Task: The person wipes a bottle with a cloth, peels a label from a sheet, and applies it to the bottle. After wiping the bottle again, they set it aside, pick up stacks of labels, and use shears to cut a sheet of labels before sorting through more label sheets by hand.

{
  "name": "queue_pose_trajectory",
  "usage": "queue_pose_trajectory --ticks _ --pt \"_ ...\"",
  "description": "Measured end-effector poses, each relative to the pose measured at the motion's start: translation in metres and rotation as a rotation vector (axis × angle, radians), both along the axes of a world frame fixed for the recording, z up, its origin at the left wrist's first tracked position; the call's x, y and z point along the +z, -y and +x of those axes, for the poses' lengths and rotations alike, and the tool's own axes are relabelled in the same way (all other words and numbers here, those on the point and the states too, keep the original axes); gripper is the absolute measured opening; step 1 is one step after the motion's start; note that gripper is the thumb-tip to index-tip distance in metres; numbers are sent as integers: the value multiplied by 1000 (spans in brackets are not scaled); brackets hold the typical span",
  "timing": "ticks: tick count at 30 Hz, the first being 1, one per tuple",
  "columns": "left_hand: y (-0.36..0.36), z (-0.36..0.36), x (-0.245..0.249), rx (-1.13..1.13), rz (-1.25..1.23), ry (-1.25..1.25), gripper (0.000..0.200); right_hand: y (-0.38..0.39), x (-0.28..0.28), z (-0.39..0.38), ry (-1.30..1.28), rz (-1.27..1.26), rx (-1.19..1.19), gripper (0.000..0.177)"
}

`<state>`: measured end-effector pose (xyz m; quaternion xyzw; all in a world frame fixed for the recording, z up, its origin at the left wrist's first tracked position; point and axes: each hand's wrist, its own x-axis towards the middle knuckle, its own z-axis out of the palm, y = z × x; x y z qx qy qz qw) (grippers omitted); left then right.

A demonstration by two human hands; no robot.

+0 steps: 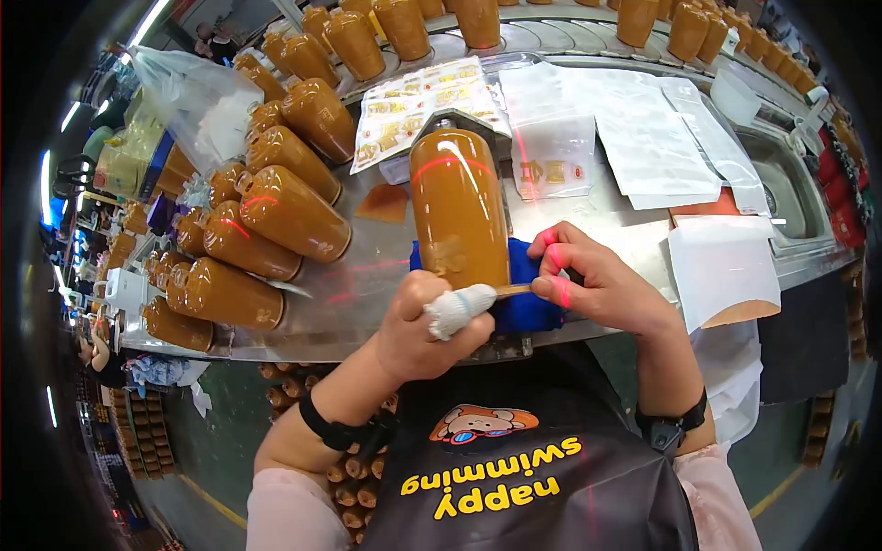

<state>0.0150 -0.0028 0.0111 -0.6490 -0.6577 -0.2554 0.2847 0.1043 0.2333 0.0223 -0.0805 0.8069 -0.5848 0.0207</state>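
Observation:
A glossy brown bottle [457, 202] lies on its side in front of me, its neck away from me against a metal holder [491, 124]. A gold patch [447, 257] shows on its surface near the base. My left hand [432, 326], a white cover [459, 310] on one finger, is closed at the bottle's base. A thin tan stick [513, 290] reaches from its fingers toward my right hand [588, 280], whose curled thumb and fingers meet the stick's other end. A blue cloth [528, 308] lies under the bottle's base.
Several brown bottles [294, 216] lie in a pile on the left. Sheets with gold decals [418, 101] sit behind the holder. White sheets [648, 138] and a clear decal sheet [554, 170] cover the right side, beside a metal sink [781, 184]. More bottles [482, 23] stand along the back conveyor.

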Motion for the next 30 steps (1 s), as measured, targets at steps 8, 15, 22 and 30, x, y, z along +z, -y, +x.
queue_pose_trajectory --ticks 8,15,22,30 --pt "-1 0 8 -21 -23 -28 20 4 -3 -2 -14 37 -17 21" --pt "-10 -1 13 -66 -50 -88 22 5 -2 -3 -29 55 -14 20" --pt "6 1 -2 22 -32 45 20 11 -3 -5 -93 107 -49 20" --pt "-16 -2 22 -107 -225 -145 22 11 -5 -5 -104 139 -55 20"
